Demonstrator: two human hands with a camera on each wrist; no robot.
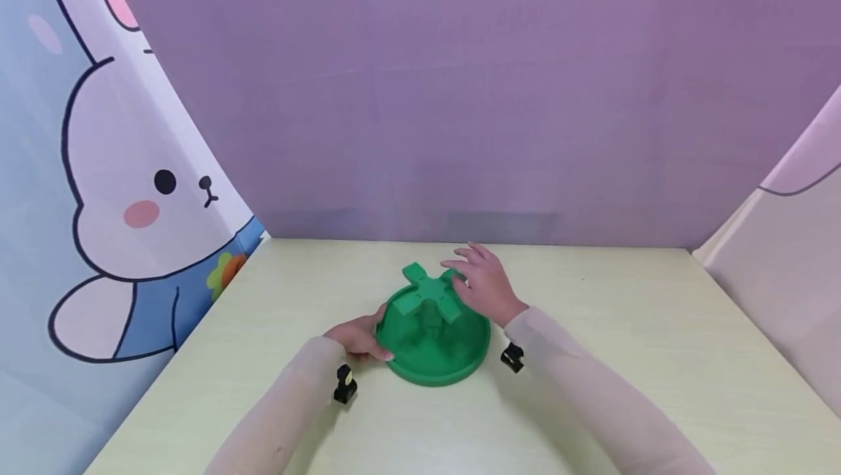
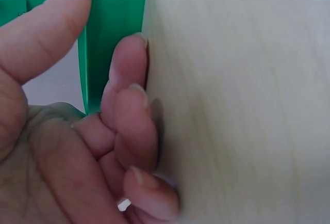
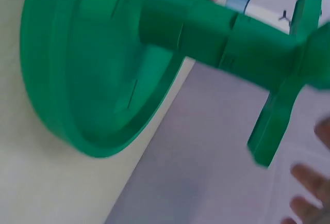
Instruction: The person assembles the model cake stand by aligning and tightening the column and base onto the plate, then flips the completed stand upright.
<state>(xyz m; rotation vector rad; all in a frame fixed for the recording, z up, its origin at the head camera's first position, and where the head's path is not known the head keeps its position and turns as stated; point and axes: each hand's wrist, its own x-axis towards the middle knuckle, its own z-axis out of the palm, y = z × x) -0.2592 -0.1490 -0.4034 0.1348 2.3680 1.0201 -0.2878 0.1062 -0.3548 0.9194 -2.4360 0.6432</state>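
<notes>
Left hand: gripping green base | right hand: hovering, loosely spread, beside green cross | post: standing between hands

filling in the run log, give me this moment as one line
left hand: holds green base | right hand: near green cross | base: on table

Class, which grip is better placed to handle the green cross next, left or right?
Probably the right: the right grip is free beside the green cross, while the left grip holds the round base below.
</notes>
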